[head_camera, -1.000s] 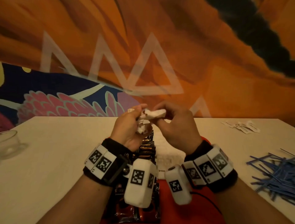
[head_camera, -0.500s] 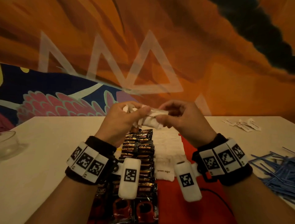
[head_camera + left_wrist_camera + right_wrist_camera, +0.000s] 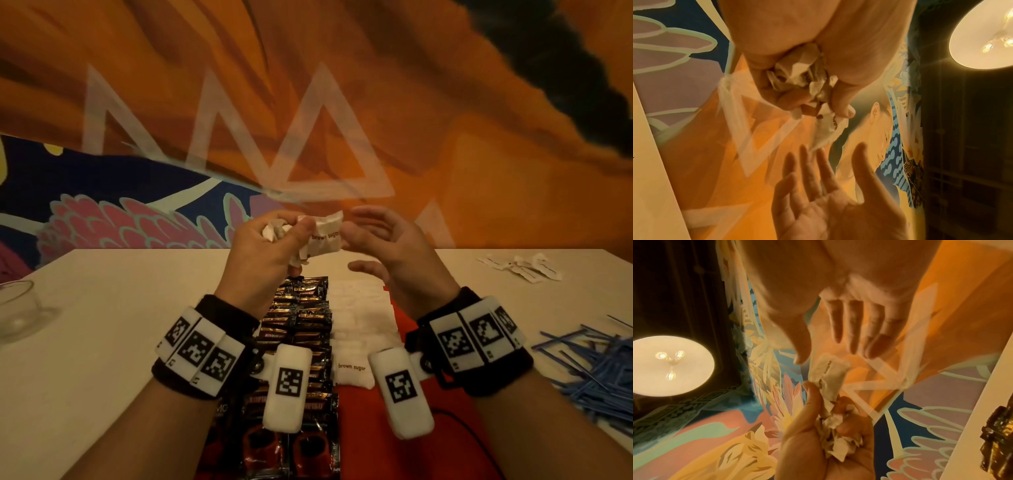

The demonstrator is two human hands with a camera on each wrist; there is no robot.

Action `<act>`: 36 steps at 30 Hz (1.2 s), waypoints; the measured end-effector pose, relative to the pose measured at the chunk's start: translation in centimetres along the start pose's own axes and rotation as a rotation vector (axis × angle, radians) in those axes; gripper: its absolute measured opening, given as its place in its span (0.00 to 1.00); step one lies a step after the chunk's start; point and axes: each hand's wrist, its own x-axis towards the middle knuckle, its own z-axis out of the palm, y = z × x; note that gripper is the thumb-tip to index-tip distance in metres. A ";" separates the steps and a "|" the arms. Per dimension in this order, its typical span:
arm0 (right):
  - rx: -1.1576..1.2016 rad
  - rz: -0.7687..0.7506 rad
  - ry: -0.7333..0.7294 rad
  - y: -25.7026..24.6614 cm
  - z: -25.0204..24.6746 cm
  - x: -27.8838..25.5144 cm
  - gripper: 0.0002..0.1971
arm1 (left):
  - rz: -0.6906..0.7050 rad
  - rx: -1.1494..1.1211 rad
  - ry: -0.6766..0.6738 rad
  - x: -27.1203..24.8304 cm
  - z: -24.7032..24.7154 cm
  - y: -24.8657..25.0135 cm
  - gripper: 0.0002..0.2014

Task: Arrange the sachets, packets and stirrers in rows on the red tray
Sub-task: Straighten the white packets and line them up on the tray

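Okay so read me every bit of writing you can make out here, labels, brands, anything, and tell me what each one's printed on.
"brown sugar": on the white sachet sticking out of the bunch the left hand grips.
"brown sugar": on the nearest white sachet in the row on the red tray.
"KOPIKO": partly legible on the dark coffee packets; their smaller print is too blurred.
The wristband markers carry black-and-white square codes, no words.
The loose white sachets far right are too small to read.
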 end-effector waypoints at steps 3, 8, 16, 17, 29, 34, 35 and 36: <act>0.013 -0.002 -0.059 0.2 0.3 -0.2 0.20 | 0.033 0.066 -0.035 -0.1 0.0 0.0 0.10; 0.030 -0.117 0.046 0.6 0.3 0.0 0.06 | 0.054 0.159 0.027 -0.1 0.3 -0.2 0.04; -0.304 0.027 -0.124 0.3 -1.6 -0.7 0.06 | -0.084 0.167 -0.030 -0.6 0.7 0.2 0.08; -0.318 0.069 -0.139 0.3 -2.0 -1.0 0.06 | -0.104 0.171 -0.032 -0.8 0.8 0.3 0.08; -0.706 0.599 -0.266 3.3 -6.6 -4.7 0.15 | -0.362 -0.240 -0.093 -7.7 -0.3 1.3 0.11; -0.824 0.658 -0.258 4.3 -6.2 -5.1 0.10 | -0.418 -0.299 -0.094 -10.5 -0.1 1.0 0.10; -0.871 0.643 -0.259 4.4 -6.1 -5.1 0.08 | -0.425 -0.306 -0.099 -10.9 -0.1 1.0 0.10; -0.905 0.629 -0.255 4.5 -6.0 -5.1 0.10 | -0.430 -0.314 -0.102 -11.3 -0.1 0.9 0.10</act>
